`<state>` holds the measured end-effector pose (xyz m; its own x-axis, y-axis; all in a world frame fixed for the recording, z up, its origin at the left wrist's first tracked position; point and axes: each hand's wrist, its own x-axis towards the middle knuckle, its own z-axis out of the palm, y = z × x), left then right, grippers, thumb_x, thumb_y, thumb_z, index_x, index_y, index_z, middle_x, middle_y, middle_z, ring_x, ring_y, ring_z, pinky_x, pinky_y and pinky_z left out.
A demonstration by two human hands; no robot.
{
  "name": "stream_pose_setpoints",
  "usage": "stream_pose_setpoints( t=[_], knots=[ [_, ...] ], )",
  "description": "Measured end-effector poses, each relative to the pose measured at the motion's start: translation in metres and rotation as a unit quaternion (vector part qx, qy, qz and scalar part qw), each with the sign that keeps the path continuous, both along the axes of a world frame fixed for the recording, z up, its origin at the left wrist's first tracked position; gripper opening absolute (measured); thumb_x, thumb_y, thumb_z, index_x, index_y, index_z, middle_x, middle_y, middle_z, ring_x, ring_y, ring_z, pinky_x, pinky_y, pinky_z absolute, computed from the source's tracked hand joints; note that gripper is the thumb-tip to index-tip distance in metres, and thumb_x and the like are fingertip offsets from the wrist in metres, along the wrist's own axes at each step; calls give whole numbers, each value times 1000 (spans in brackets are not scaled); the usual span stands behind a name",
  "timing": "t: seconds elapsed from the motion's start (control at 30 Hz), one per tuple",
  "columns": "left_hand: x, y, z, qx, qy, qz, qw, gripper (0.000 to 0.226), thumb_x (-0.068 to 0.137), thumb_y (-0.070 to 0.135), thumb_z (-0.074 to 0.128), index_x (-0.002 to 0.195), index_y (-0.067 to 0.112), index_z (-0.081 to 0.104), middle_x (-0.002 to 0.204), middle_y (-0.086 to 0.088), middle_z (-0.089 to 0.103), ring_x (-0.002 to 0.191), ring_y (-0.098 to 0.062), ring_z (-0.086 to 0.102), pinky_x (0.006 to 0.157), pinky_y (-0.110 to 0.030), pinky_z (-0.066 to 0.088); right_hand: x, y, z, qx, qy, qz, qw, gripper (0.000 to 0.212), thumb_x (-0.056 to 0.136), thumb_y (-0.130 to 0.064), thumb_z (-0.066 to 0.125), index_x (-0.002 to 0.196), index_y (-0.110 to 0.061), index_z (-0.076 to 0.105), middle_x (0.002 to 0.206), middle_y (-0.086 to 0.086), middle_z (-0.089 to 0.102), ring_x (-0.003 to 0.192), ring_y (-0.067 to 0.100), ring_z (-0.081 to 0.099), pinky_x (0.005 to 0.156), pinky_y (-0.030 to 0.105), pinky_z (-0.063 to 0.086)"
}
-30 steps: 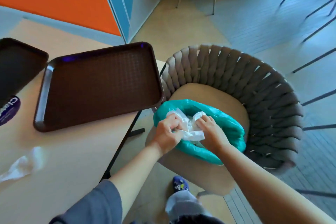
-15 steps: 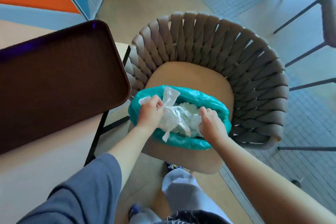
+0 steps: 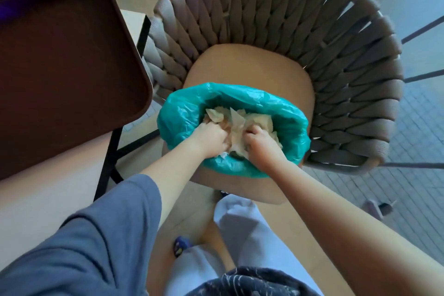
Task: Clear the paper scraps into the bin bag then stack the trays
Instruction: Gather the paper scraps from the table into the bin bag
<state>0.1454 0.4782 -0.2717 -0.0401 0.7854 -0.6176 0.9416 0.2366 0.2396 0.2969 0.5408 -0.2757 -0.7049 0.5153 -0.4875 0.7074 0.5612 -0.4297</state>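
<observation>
A teal bin bag (image 3: 182, 113) sits open on the seat of a woven chair (image 3: 312, 38). Crumpled white paper scraps (image 3: 240, 120) fill its mouth. My left hand (image 3: 211, 138) and my right hand (image 3: 260, 142) are both down inside the bag, fingers curled into the scraps and partly buried in them. A dark brown tray (image 3: 64, 67) lies on the table at the left, its corner reaching over the table's edge toward the chair.
The tan table (image 3: 43, 194) runs along the left, with its black metal leg (image 3: 108, 161) beside the chair. My legs and one shoe (image 3: 180, 246) are below the chair seat. Black chair legs (image 3: 427, 24) stand on the tiled floor at the right.
Both hands have pushed the paper down from the bag's rim into the bag. The loose plastic piece that stuck up is no longer seen. The view has moved closer.
</observation>
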Motion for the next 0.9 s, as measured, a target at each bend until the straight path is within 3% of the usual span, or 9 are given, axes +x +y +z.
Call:
stream_pose_setpoints(
  t=[0.1,0.2,0.27,0.4,0.5,0.57,0.7,0.9],
  knots=[
    [5,15,-15,-56,7,38,998,31,88,24,45,115,13,58,116,-10,62,101,-29,55,93,-41,45,3,3,-7,-12,-54,5,998,31,87,-28,49,108,-9,61,121,12,55,108,34,52,85,41,50],
    [9,28,-30,-80,20,79,993,47,94,25,41,139,14,36,143,-11,39,126,-30,41,107,-42,32,0,13,-12,-31,-133,-3,991,38,84,-24,50,120,-14,54,124,11,53,109,33,52,90,41,48],
    [11,33,-31,-70,31,80,994,50,96,26,36,143,12,26,148,-13,29,133,-31,32,110,-41,26,-5,20,-16,-51,-186,1,981,45,84,-25,52,128,-16,48,128,10,49,113,32,49,95,40,46],
    [12,23,-24,-50,-15,99,994,43,91,29,41,131,15,45,132,-11,49,115,-29,49,101,-39,39,-12,18,-15,-75,-232,36,969,41,88,-29,49,126,-14,52,128,10,52,115,32,50,99,39,43],
    [11,10,-1,-65,-69,131,987,32,82,33,49,106,14,61,107,-9,63,98,-30,58,88,-40,49,-13,18,6,-21,-180,21,983,29,86,-26,48,108,-14,61,110,6,61,101,30,57,74,33,45],
    [10,3,23,-36,-96,175,979,30,83,31,53,100,8,62,104,-12,63,99,-32,58,85,-39,49,-15,21,24,56,-134,6,989,21,85,-19,48,99,-11,62,101,8,63,93,31,59,64,32,40],
    [9,-22,66,44,-123,275,953,36,89,19,52,124,10,58,130,-12,56,122,-28,48,98,-31,38,-24,21,59,143,-60,-23,988,13,80,-5,45,84,-8,57,95,13,64,88,34,60,61,31,36],
    [-5,-80,116,180,-62,351,917,30,91,17,51,118,14,62,124,-8,61,116,-25,54,97,-30,39,-64,-6,100,202,74,7,977,21,79,-5,48,97,0,57,105,19,57,101,36,51,71,40,43]
  ],
)
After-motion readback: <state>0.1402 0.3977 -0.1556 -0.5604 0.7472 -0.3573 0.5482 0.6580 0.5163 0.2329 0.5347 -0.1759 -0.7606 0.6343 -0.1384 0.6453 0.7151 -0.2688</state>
